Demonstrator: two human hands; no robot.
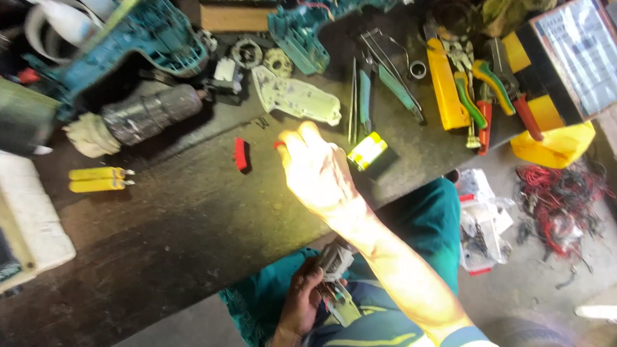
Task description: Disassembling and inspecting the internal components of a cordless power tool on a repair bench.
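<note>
Presently we note the right hand (pixel 317 172) stretched out over the dark table (pixel 181 223), its fingertips at a small red piece (pixel 279 145). Glare washes the hand out, so we cannot tell how far its fingers are parted or whether they grip the piece. A second red part (pixel 241 154) lies just beside it, apart. The left hand (pixel 301 299) sits low by the lap, closed round a grey metal tool part (pixel 336 272), whose lower end is hard to make out.
</note>
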